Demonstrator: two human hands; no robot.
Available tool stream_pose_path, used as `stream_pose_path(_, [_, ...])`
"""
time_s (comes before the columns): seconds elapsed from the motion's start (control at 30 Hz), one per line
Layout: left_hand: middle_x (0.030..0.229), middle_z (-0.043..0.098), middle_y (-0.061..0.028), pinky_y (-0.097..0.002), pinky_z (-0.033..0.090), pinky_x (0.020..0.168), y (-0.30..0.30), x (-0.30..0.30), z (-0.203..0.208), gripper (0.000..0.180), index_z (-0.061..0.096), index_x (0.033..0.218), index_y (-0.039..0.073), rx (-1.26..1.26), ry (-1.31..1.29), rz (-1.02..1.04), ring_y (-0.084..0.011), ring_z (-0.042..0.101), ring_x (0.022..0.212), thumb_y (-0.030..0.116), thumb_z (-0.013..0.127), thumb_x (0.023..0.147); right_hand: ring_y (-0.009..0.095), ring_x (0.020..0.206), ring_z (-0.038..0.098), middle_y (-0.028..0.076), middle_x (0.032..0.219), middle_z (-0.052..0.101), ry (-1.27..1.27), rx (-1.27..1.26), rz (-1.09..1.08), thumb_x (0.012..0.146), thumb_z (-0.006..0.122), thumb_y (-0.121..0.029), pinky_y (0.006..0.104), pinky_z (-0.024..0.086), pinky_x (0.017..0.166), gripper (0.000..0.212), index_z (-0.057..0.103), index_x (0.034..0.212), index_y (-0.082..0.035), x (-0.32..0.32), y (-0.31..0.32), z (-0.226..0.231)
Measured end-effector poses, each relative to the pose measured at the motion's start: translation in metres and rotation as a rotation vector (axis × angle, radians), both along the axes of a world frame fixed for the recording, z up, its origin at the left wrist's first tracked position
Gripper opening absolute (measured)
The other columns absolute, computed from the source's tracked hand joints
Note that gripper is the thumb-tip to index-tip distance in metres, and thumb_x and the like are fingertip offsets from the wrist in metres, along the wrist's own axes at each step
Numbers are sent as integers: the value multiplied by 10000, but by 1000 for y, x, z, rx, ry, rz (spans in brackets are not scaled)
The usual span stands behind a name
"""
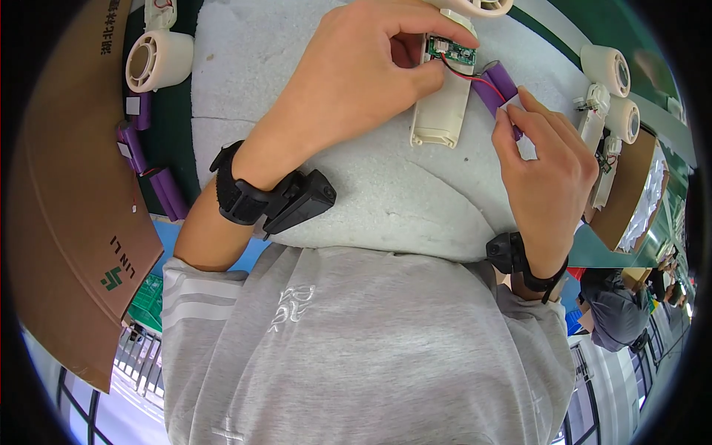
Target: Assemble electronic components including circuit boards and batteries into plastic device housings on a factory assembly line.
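Observation:
My left hand (363,67) is closed, thumb and forefinger around a small green circuit board (463,53) at the open cream plastic housing (436,119). The housing lies on the white foam pad, its round end (486,6) cut off by the upper picture edge. Red and black wires (471,76) run from the board toward a purple battery pack (491,85). My right hand (549,148) pinches that pack at its near end, beside a white patch. Whether the board sits fully inside the housing is hard to tell behind my fingers.
White foam (386,193) covers the work surface. At the left lie several purple battery packs (169,194) and a cream fan housing (159,61), beside a large cardboard box (67,185). More fan housings (608,70) and an open carton (630,193) stand right. A person (615,308) is behind, lower right.

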State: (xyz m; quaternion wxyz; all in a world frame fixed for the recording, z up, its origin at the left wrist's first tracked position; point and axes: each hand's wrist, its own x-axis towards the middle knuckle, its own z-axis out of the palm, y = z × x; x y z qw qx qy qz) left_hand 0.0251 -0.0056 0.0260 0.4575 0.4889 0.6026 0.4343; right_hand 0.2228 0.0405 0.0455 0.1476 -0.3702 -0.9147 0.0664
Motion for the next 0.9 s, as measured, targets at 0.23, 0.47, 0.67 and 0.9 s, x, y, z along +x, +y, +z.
stream_pose_path(0.23, [923, 611, -63, -227, 441, 645, 5, -6, -33, 294, 679, 1032, 23, 748, 169, -82, -120, 554, 731, -44, 625, 752, 205, 680, 673, 105, 927, 720, 25, 5, -18, 738, 693, -27, 293, 531, 616, 65, 689, 800, -8, -1, -1, 0])
stream_pose_path(0.47, [989, 630, -74, -221, 458, 663, 0, -2, 1, 312, 684, 1050, 25, 228, -7, -18, -114, 577, 769, -49, 626, 752, 138, 669, 669, 100, 954, 725, 68, -118, -58, 765, 695, -21, 260, 524, 636, 88, 708, 847, 9, 4, 3, 1])
stream_pose_path(0.67, [1038, 636, -81, -216, 468, 680, 5, -9, -32, 315, 686, 1058, 29, 720, 147, -114, -114, 593, 797, -45, 625, 758, 119, 656, 657, 103, 971, 723, 79, -132, -49, 784, 706, -33, 248, 520, 649, 85, 709, 861, 5, 4, 4, 1])
stream_pose_path(0.9, [1027, 635, -80, -216, 468, 680, 3, -9, -32, 316, 685, 1060, 32, 680, 82, -118, -122, 594, 790, -40, 616, 760, 124, 668, 639, 83, 951, 716, 68, -177, -79, 782, 692, -26, 257, 515, 659, 83, 666, 851, 14, 0, -1, 5])
